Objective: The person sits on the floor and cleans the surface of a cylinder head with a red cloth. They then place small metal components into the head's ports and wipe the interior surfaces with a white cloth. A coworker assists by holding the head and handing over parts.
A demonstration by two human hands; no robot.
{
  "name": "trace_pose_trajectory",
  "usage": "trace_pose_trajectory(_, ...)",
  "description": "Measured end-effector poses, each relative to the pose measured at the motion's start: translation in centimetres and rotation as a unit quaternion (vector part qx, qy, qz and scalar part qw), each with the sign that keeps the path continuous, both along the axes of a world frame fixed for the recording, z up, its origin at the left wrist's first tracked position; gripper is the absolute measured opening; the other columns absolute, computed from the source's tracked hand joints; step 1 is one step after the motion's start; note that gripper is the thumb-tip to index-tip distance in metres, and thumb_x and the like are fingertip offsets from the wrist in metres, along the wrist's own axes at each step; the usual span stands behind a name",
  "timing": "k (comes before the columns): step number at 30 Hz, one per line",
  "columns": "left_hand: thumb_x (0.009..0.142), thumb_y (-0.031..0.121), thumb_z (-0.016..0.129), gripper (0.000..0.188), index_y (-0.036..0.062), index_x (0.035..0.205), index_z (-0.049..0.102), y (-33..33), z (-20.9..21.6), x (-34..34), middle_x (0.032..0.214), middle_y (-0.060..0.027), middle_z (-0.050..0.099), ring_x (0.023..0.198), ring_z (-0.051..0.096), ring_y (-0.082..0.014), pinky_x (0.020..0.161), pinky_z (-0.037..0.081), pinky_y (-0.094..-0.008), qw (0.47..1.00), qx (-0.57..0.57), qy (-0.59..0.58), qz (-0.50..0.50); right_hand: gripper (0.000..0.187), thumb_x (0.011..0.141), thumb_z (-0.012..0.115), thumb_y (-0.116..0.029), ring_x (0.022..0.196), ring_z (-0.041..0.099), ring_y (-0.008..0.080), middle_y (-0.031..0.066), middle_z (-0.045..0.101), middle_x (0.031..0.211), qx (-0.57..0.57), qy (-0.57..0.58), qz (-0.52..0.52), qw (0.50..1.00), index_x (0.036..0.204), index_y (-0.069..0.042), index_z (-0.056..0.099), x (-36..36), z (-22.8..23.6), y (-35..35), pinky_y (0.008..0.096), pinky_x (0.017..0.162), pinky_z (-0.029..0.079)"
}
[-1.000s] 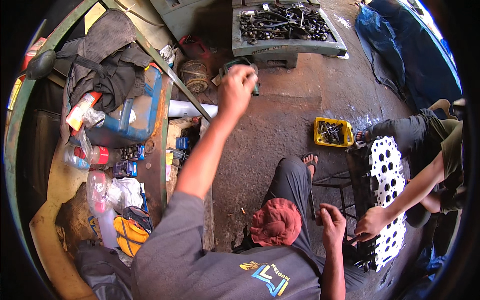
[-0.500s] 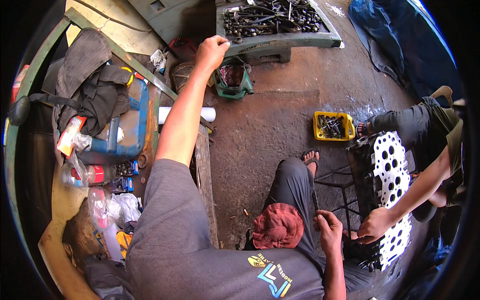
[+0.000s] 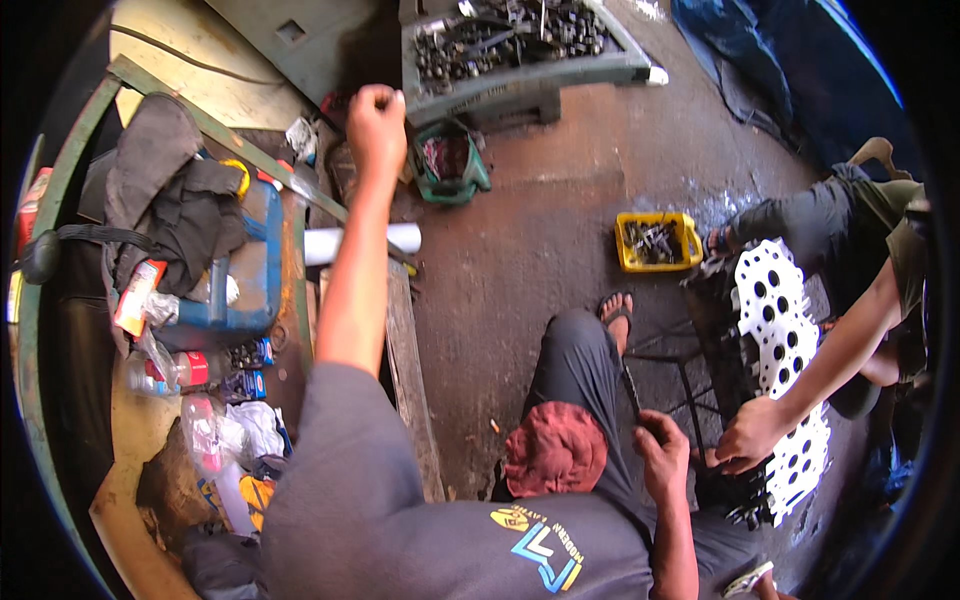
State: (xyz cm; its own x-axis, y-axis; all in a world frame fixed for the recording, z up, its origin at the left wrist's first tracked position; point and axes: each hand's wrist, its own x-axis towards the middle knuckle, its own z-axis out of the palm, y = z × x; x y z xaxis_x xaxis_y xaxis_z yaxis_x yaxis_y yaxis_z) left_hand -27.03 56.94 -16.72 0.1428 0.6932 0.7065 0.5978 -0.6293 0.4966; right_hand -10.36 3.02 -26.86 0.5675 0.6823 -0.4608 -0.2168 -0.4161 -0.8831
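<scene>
My left arm reaches far forward, and my left hand (image 3: 377, 132) is raised with its fingers curled closed, left of the tray of metal parts (image 3: 530, 75). Anything inside those fingers is too small or hidden to name. My right hand (image 3: 664, 452) is beside my knee, fingers bent round the lower end of a thin dark rod (image 3: 630, 388) that points forward. A crumpled red cloth (image 3: 556, 448) lies on my thigh. To the right, an engine cylinder head (image 3: 775, 330) with a white, holed face rests on a dark metal stand (image 3: 690, 385).
A co-worker's hand (image 3: 752, 436) is at the cylinder head's near side. On the floor sit a yellow basket (image 3: 628, 262) of metal parts and a green container (image 3: 468, 184). At left are a blue bin (image 3: 262, 290), bottles and rags. Blue sheeting (image 3: 790, 70) hangs at back right.
My left hand has moved left and slightly back from the tray's corner. My right hand keeps nearly the same place with the rod. The whole view has shifted a little.
</scene>
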Motion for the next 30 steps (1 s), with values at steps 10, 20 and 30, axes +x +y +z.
trace_pose_trajectory(10,0.105,0.023,0.049,0.021,0.0053,0.107,0.06,-29.9,-9.4,-0.9,0.103,-0.0049,0.067,0.072,0.063,-0.0068,0.051,0.044,-0.0191,0.838,-0.438,-0.284,-0.158,0.021,0.09,0.061,-0.016,0.075,0.064,0.0302,0.0174,0.067,0.084,-0.163,-0.221,0.159,0.948,0.106,-0.003,0.066,2.4,-5.2,-1.7,0.0379,0.071,0.05)
trace_pose_trajectory(20,0.103,0.016,0.053,0.013,0.0032,0.105,0.053,-44.9,-14.8,0.7,0.093,-0.0071,0.065,0.074,0.065,-0.0134,0.063,0.051,-0.0301,0.855,-0.407,-0.207,-0.245,0.023,0.078,0.065,-0.022,0.088,0.068,0.0405,0.0234,0.07,0.096,-0.195,-0.254,0.336,0.886,0.091,-0.004,0.072,5.3,-16.3,-19.1,0.0505,0.078,0.053)
trace_pose_trajectory(30,0.102,0.016,0.051,0.013,0.0043,0.107,0.049,-47.5,-15.6,2.8,0.079,-0.0116,0.06,0.074,0.066,-0.024,0.069,0.051,-0.0361,0.927,-0.27,-0.081,-0.248,0.036,0.078,0.066,-0.025,0.088,0.071,0.0351,0.0264,0.071,0.095,-0.177,-0.226,0.349,0.892,0.098,0.003,0.074,6.7,-20.2,-22.1,0.0432,0.081,0.053)
